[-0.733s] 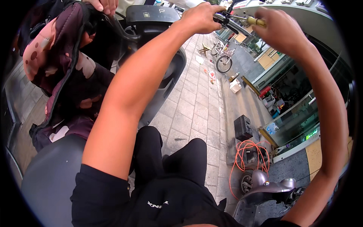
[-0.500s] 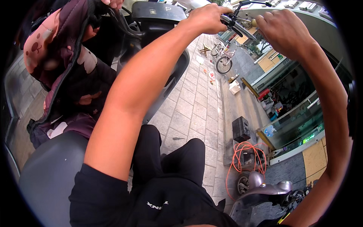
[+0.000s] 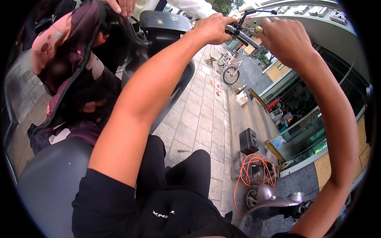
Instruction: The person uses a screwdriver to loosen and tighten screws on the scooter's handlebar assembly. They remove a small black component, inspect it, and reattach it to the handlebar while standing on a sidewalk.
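My left hand (image 3: 214, 28) is closed on the black handlebar assembly (image 3: 238, 33) near the top of the picture, around the brake lever area. Just right of it, my right hand (image 3: 286, 41) is closed round the yellowish handle (image 3: 258, 30) of a screwdriver, whose metal shaft reaches toward the handlebar fittings; its tip is too small to make out. The scooter's black dashboard (image 3: 166, 20) lies left of my left hand. A padded dark-purple and pink cover (image 3: 73, 79) drapes over the scooter's left part.
Another person's hand (image 3: 120, 5) touches the cover, near a white sleeve (image 3: 194, 8). The grey seat (image 3: 51, 178) is lower left. Along the paved walkway (image 3: 190, 119) stand bicycles (image 3: 231, 74), a black case (image 3: 249, 139), an orange hose (image 3: 254, 166) and a silver scooter (image 3: 270, 200) by an open shop front.
My right hand has shifted a little left and down in the picture, its fingers turning on the screwdriver handle. The handlebar and surroundings sit slightly lower in view; my left hand keeps its hold.
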Action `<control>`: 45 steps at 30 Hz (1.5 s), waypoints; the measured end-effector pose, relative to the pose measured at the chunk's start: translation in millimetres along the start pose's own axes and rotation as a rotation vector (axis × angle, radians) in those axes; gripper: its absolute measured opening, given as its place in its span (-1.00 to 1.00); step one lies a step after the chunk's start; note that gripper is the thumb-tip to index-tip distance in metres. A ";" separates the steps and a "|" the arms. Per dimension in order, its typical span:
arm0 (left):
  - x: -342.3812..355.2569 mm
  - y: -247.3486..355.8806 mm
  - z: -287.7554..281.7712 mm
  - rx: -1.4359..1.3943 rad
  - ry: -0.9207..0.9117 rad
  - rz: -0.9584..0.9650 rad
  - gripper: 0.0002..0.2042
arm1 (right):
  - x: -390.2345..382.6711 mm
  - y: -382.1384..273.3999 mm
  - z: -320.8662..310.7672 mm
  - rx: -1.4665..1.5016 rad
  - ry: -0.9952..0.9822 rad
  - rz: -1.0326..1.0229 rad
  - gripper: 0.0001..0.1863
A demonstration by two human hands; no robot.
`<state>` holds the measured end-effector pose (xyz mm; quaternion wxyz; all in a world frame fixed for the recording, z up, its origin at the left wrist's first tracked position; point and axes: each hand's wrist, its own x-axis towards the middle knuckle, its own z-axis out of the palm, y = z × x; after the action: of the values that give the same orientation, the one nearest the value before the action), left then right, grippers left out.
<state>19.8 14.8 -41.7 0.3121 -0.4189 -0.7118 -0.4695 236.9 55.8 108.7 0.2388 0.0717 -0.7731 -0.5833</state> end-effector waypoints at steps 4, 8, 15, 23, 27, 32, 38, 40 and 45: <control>2.4 -1.5 3.2 -0.006 0.035 0.058 -0.29 | -3.2 -0.4 4.9 -0.362 0.007 -0.297 -0.62; -4.9 -5.4 1.7 -0.063 0.066 0.032 -0.39 | 8.7 -15.3 -13.3 -0.177 -0.075 -0.116 -0.62; -12.6 24.1 -15.5 -0.179 0.033 -0.035 -0.47 | 11.3 -4.9 1.0 0.199 -0.044 0.186 -0.48; 3.4 -8.4 1.7 -0.156 -0.041 0.053 -0.29 | -22.1 -13.8 -42.9 0.273 -0.222 0.299 -0.65; 4.3 -35.8 -1.1 -0.292 0.018 0.199 -0.30 | -116.1 -89.8 -2.0 0.706 0.629 0.377 -0.70; 1.0 -13.4 -1.5 -0.381 -0.102 0.082 -0.32 | -249.3 -287.2 130.9 1.926 0.393 0.947 -0.68; -14.9 37.0 -9.9 -0.366 -0.078 -0.062 -0.31 | -365.6 -488.1 264.4 1.890 -0.231 1.633 -0.51; -18.5 28.4 -10.3 -0.294 -0.028 -0.079 -0.33 | -376.0 -514.6 261.9 1.781 -0.207 1.357 -0.48; -13.5 17.8 1.6 -0.354 0.025 -0.127 -0.42 | -352.5 -498.4 258.4 1.616 -0.653 1.166 -0.53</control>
<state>41.6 15.9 -46.3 0.2123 -0.4157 -0.6390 -0.6114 345.1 263.2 -511.6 0.1436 -0.3345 -0.8743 0.3211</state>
